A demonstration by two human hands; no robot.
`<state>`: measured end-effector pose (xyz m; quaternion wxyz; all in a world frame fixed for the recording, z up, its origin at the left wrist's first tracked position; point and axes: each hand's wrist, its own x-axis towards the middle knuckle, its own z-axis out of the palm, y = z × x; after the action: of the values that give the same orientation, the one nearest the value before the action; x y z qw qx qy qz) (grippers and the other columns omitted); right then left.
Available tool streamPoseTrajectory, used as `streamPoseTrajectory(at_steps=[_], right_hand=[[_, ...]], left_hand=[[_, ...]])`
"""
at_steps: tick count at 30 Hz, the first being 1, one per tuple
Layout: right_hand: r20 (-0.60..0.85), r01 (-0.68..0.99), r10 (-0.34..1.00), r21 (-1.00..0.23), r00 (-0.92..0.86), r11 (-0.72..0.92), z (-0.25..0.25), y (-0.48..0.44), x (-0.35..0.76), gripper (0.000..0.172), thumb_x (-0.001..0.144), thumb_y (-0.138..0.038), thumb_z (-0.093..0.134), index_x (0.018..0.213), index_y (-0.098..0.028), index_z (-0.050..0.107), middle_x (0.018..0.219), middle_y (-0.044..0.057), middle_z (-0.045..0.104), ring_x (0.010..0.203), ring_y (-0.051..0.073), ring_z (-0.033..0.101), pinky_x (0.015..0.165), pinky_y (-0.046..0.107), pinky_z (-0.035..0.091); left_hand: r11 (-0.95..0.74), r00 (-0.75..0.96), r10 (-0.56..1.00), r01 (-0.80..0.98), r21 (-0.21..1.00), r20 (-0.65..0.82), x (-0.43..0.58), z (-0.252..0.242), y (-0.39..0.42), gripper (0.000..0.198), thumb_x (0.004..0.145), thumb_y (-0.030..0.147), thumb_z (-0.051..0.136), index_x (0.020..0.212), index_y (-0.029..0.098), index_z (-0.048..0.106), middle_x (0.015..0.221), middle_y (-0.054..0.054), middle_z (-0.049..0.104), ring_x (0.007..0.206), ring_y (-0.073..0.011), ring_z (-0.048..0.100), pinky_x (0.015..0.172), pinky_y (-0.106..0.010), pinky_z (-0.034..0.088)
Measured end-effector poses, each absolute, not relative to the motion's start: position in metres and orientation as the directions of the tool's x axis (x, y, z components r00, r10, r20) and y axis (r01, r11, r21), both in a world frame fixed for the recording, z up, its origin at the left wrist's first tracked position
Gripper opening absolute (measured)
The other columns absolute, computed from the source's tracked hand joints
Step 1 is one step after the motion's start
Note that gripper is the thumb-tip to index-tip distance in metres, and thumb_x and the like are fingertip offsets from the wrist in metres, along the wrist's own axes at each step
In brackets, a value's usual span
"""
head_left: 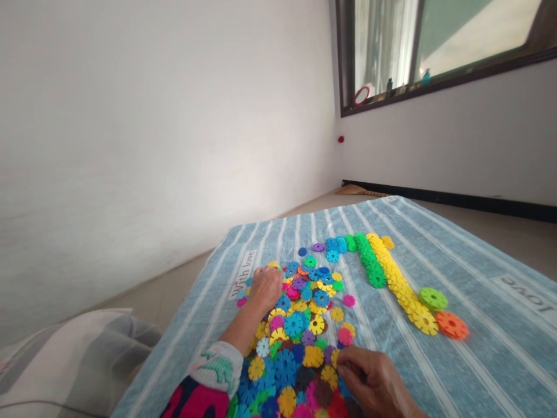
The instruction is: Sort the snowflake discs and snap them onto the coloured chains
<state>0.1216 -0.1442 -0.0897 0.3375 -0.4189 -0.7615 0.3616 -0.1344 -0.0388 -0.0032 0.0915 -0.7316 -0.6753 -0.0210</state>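
Note:
A loose heap of colourful plastic snowflake discs (295,324) is spread over the cloth in front of me. My left hand (266,288) reaches over the heap's upper left side, its back towards me and its fingertips hidden among the discs. At the heap's lower right edge is my right hand (376,377), thumb and fingers drawn together. A yellow disc (335,357) lies right at those fingertips; whether it is gripped I cannot tell. To the right of the heap, a long overlapping row of yellow discs (398,284) runs beside a shorter green row (369,261).
Blue discs (336,245) cluster at the green row's far end. A lime disc (433,298) and an orange disc (451,325) lie by the yellow row's near end. The striped blue cloth (487,348) covers the table. A grey-and-white fabric (73,360) sits at left.

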Motion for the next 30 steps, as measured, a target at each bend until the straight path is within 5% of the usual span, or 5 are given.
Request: streamPoseTrajectory(at_steps=[10, 17, 30], right_hand=[[0.172, 0.419, 0.877, -0.826, -0.449, 0.376, -0.082, -0.141, 0.119, 0.025, 0.082, -0.027, 0.045, 0.067, -0.017, 0.062, 0.058, -0.002, 0.053, 0.056, 0.01, 0.047, 0.054, 0.02, 0.027], [0.199, 0.411, 0.863, -0.814, -0.464, 0.409, -0.086, -0.138, 0.119, 0.02, 0.08, -0.021, 0.047, 0.067, -0.017, 0.062, 0.059, -0.002, 0.056, 0.055, 0.009, 0.049, 0.054, 0.019, 0.029], [0.209, 0.432, 0.878, -0.807, -0.431, 0.404, -0.091, -0.137, 0.113, 0.016, 0.072, -0.017, 0.052, 0.075, -0.02, 0.068, 0.064, -0.002, 0.065, 0.058, 0.01, 0.056, 0.056, 0.017, 0.033]], left_hand=[[-0.002, 0.014, 0.953, 0.999, -0.041, 0.304, -0.119, 0.009, -0.016, 0.031, 0.09, 0.014, 0.034, 0.087, 0.016, 0.065, 0.09, -0.014, 0.068, 0.095, -0.027, 0.06, 0.09, -0.038, 0.038], [-0.102, 0.069, 0.974, 0.984, 0.148, 0.216, -0.053, 0.0, 0.036, 0.03, 0.093, 0.025, 0.038, 0.094, 0.023, 0.067, 0.087, -0.002, 0.072, 0.083, -0.0161, 0.064, 0.073, -0.024, 0.041], [-0.026, -0.012, 0.989, 0.968, 0.248, 0.147, -0.023, -0.018, 0.068, 0.026, 0.088, 0.031, 0.048, 0.095, 0.023, 0.071, 0.096, -0.005, 0.074, 0.095, -0.0184, 0.064, 0.077, -0.025, 0.042]])
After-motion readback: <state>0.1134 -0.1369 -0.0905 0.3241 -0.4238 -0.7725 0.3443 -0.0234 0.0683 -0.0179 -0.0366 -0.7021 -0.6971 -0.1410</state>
